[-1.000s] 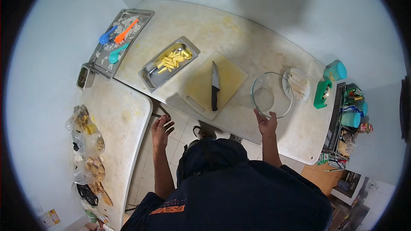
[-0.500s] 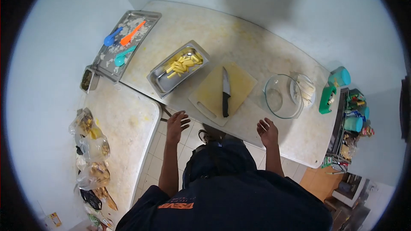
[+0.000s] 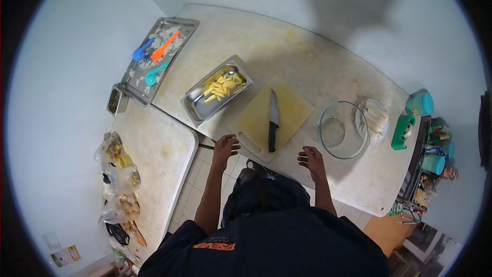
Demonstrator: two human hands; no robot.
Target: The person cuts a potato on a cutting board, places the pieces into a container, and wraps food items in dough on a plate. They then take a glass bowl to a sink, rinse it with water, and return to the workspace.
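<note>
My left hand is at the table's near edge, beside the handle end of the yellow cutting board, fingers apart and holding nothing. To the right of the board, my right hand is also open and has nothing in it. A knife with a black handle lies on the board, blade pointing away from me. Behind and left of the board, a metal pan contains yellow cut sticks. The glass bowl sits to the right, next to a plate of pale peeled pieces.
A metal tray with white bits and blue, orange and teal scoops is at far left, near a small metal container. Plastic bags line the side table. At right are a green holder and teal-lidded jars.
Both hands have moved inward, closer together, and the left hand is now nearer the board's handle end. The view has shifted slightly; the objects on the tables keep their places.
</note>
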